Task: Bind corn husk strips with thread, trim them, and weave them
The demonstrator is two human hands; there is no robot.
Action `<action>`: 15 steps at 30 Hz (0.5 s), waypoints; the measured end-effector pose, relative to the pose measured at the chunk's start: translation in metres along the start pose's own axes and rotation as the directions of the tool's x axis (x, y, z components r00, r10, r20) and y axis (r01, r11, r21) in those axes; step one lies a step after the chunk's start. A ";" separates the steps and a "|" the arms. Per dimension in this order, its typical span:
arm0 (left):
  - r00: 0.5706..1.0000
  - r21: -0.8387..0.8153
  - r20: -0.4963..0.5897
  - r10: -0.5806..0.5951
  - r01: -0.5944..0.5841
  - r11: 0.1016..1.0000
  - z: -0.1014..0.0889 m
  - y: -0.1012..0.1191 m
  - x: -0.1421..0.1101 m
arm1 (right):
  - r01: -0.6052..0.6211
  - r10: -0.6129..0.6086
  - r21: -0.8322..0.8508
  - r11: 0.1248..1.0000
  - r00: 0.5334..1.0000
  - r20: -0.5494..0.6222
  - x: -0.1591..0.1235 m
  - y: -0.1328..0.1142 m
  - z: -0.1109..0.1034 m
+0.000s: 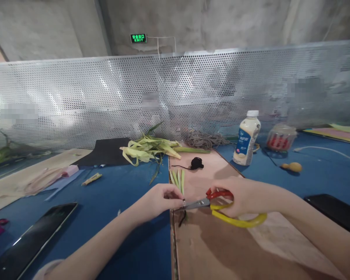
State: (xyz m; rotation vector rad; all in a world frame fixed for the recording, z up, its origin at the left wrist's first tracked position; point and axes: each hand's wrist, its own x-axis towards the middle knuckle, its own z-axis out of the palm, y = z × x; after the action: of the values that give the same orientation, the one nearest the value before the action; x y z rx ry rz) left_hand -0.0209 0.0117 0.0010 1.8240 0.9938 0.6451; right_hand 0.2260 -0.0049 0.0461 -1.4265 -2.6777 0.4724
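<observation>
My left hand [166, 200] is closed in a pinch at the lower end of a small bundle of pale green husk strips [178, 179]. Below those fingertips a short tail of black yarn [182, 219] hangs over the board. In my right hand [231, 194] are scissors [202, 203] with red and yellow handles, fingers through the loops. Their blades point left and meet the yarn just under the left fingertips; whether they are parted is hard to tell. A small black yarn ball [197, 163] lies behind the strips, its loose end trailing left.
A brown board [210, 249] lies across the blue table [128, 249]. Behind are corn husks [151, 147], tangled grey cord [205, 139], a bottle [246, 138] and a clear tub [280, 138]. Phones lie left [35, 241] and right [335, 212]. A perforated metal screen [119, 97] stands behind.
</observation>
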 end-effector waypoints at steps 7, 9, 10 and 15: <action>1.000 -0.011 -0.004 -0.003 0.003 1.000 0.000 -0.002 0.001 | 0.005 -0.005 0.007 1.000 1.000 0.002 0.000 -0.001 -0.001; 1.000 -0.010 -0.005 -0.004 0.004 1.000 0.000 -0.003 0.001 | 0.002 -0.002 0.008 1.000 1.000 0.001 0.000 -0.002 -0.001; 1.000 -0.009 -0.007 -0.005 0.005 1.000 0.000 -0.003 0.001 | -0.001 0.001 0.007 1.000 1.000 0.000 0.000 -0.002 -0.001; 1.000 -0.005 -0.011 -0.004 0.004 1.000 0.000 -0.002 0.002 | -0.008 0.008 0.002 1.000 1.000 0.001 0.001 0.001 0.001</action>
State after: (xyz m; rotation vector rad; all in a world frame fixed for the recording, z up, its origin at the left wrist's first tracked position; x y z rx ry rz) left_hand -0.0213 0.0139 -0.0010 1.8158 1.0020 0.6547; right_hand 0.2262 -0.0033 0.0451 -1.4369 -2.6732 0.4762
